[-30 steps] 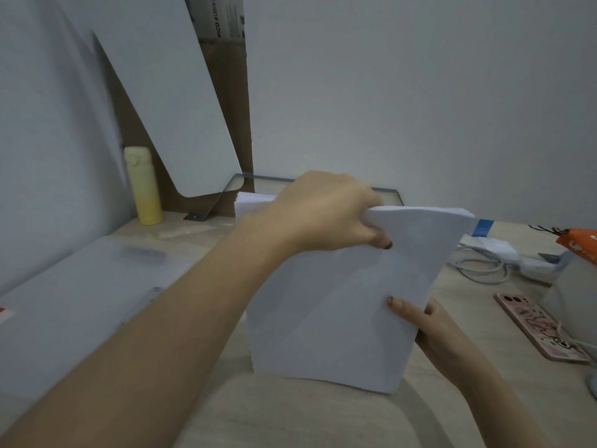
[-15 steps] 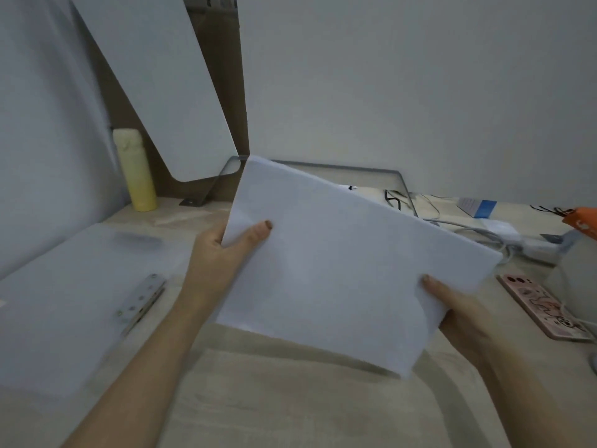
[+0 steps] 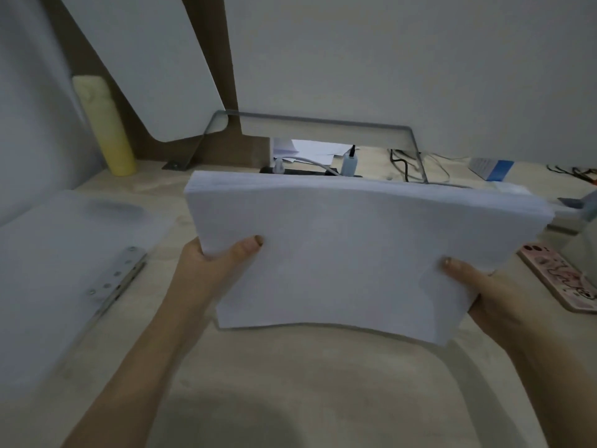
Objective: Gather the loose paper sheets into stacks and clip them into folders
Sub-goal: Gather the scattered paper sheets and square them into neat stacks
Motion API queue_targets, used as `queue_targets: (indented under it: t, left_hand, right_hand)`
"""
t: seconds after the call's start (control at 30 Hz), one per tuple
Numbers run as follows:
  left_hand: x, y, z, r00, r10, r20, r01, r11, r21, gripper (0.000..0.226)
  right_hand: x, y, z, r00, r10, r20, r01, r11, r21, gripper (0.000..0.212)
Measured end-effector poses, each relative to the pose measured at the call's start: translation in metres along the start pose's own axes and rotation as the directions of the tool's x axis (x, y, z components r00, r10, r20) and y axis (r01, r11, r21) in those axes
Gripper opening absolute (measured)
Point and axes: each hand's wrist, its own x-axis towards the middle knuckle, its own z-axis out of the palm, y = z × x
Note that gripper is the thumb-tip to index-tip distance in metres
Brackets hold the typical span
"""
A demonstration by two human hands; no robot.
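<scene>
both hands on one thick paper stack, held up over the desk

so the paper stack [image 3: 355,253] is up in the air above the light wood desk [image 3: 290,383], held roughly flat and tilted a little toward the camera, sheet edges visible along the far side. the left hand [image 3: 213,270] grips the stack's left edge, thumb pressed on top and the other fingers tucked underneath out of sight. the right hand [image 3: 484,295] does the same at the near right corner, thumb on top, the rest hidden below. both are clamped on the paper.

off to the left a translucent folder [image 3: 64,270] lies open on the desk, its metal clip strip [image 3: 116,276] bare and running diagonally. a yellow bottle [image 3: 103,124] stands upright at the back left near the wall. behind the stack there's a grey metal frame [image 3: 323,122] with cables and a power strip [image 3: 300,171] under it, kinda messy back there. a pink phone [image 3: 562,279] lies flat on the desk just beside the right hand.
</scene>
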Motion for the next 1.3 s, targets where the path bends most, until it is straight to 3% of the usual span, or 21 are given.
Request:
queue_targets:
  t: [0.07,0.2,0.3,0.4,0.57,0.7,0.83,0.93,1.0,1.07,1.2,1.3]
  left_hand:
    - [0.003,-0.002,-0.006,0.997,-0.016,0.072,0.016,1.0,-0.002,0.062]
    - [0.002,-0.014,-0.004,0.989,-0.081,0.121,0.084,0.996,-0.019,0.062]
    - [0.004,-0.011,-0.002,0.993,-0.058,0.105,0.063,0.997,-0.047,0.061]
    - [0.006,-0.009,-0.008,0.983,-0.037,0.178,0.044,0.998,-0.033,0.06]
    - [0.003,-0.032,-0.009,0.96,-0.189,0.208,0.2,0.979,-0.03,0.066]
    - [0.009,-0.024,-0.011,0.94,-0.272,0.207,0.273,0.962,0.021,0.065]
    - [0.008,-0.014,-0.013,0.846,-0.474,0.244,0.486,0.874,0.012,0.042]
    - [0.004,-0.012,-0.022,0.792,-0.576,0.202,0.61,0.765,-0.209,0.067]
    - [-0.001,-0.011,-0.023,0.804,-0.558,0.207,0.584,0.674,-0.452,0.082]
    - [-0.009,-0.009,-0.018,0.852,-0.49,0.183,0.49,0.627,-0.605,0.079]
    - [-0.021,-0.009,0.022,0.912,-0.409,0.028,0.387,0.835,-0.39,0.04]
    - [-0.028,-0.014,0.049,0.907,-0.389,-0.159,0.317,0.882,-0.348,0.026]
  right_hand:
    - [0.001,0.003,-0.003,1.0,0.014,0.014,-0.014,1.0,0.002,0.031]
    - [0.001,0.017,-0.004,0.996,0.087,0.016,-0.087,0.996,-0.02,0.032]
    - [0.006,0.014,-0.006,0.998,0.062,-0.004,-0.062,0.998,0.01,0.028]
    - [0.006,0.015,-0.01,0.998,0.064,0.013,-0.064,0.998,0.002,0.033]
    - [-0.002,0.023,-0.007,0.989,0.144,0.04,-0.144,0.989,-0.017,0.028]
    - [-0.004,0.016,-0.001,0.989,0.15,0.009,-0.148,0.985,-0.088,0.058]
    - [-0.009,0.014,0.006,0.961,0.271,-0.055,-0.273,0.961,-0.036,0.028]
    - [-0.017,0.02,0.014,0.93,0.357,-0.09,-0.353,0.934,0.058,0.026]
    - [-0.024,0.023,0.022,0.916,0.387,-0.106,-0.368,0.916,0.158,0.024]
    - [-0.032,0.028,0.035,0.905,0.398,-0.149,-0.354,0.9,0.254,0.018]
    - [-0.043,0.044,0.066,0.948,0.262,-0.181,-0.179,0.908,0.378,0.026]
    - [-0.055,0.05,0.088,0.972,0.155,-0.179,-0.074,0.916,0.394,0.029]
